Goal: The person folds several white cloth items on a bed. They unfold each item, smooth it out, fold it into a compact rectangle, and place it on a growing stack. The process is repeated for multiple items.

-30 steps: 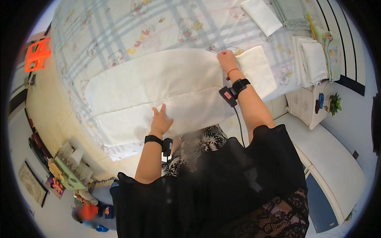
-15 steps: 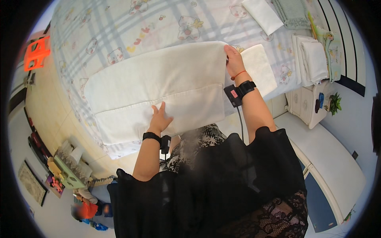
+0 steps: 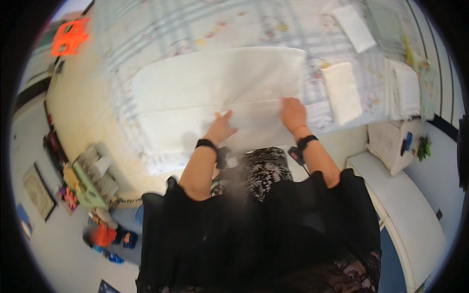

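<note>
Head view: large white cloth (image 3: 215,78) flat on the patterned bed (image 3: 195,24), directly ahead of the body, long axis running left to right. Left hand (image 3: 221,129) on the nearer strip, about midway along that length, thumb and fingers apart, tips close to the lengthwise seam line. Right hand (image 3: 294,116) closer to the short right edge, fingers curled together by the same line; blurred there, so cannot tell whether clamped on fabric. Beyond both sets of fingers, the broader strip of white cloth, toward the far side. Off to the right, near but apart, a folded cream cloth (image 3: 343,93).
</note>
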`<state>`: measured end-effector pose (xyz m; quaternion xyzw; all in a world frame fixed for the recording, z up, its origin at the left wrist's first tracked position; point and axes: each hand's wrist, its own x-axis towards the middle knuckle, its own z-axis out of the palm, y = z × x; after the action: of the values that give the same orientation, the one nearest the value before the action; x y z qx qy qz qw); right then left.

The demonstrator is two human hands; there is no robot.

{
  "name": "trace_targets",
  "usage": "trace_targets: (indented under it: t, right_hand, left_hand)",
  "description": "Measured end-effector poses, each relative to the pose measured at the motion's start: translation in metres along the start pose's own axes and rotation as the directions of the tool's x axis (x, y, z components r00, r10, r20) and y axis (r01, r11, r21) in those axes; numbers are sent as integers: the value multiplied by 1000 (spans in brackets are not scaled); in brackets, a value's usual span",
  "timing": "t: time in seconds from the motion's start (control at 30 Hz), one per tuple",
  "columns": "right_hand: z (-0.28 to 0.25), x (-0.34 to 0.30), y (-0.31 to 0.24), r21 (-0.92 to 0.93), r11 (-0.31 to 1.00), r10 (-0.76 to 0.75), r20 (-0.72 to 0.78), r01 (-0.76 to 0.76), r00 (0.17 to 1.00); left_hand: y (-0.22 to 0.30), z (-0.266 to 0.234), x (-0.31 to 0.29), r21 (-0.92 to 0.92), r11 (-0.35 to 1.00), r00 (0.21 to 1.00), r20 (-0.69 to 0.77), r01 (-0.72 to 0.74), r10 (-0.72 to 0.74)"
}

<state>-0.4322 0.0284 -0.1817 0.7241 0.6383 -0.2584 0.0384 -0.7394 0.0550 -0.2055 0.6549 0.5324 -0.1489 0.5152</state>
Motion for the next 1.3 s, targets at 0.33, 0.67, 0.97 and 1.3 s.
trace_targets:
  t: [0.33, 0.67, 0.97, 1.3]
  right_hand:
    - [28, -87, -41, 203, 949, 240, 25, -240, 970]
    - [100, -158, -212, 624, 675, 303, 251, -393, 919]
    - [87, -141, -229, 623, 697, 375, 107, -356, 921]
    - [90, -145, -234, 627, 689, 392, 100, -364, 914]
  left_hand:
    - [-116, -108, -10, 54, 987, 762, -630, -150, 150]
    - [-243, -267, 11, 17, 994, 620, -782, 111, -56]
    - [-219, -301, 36, -879, 424, 898, -352, -220, -263]
    - [-255, -314, 67, -449, 820, 642, -755, -356, -134]
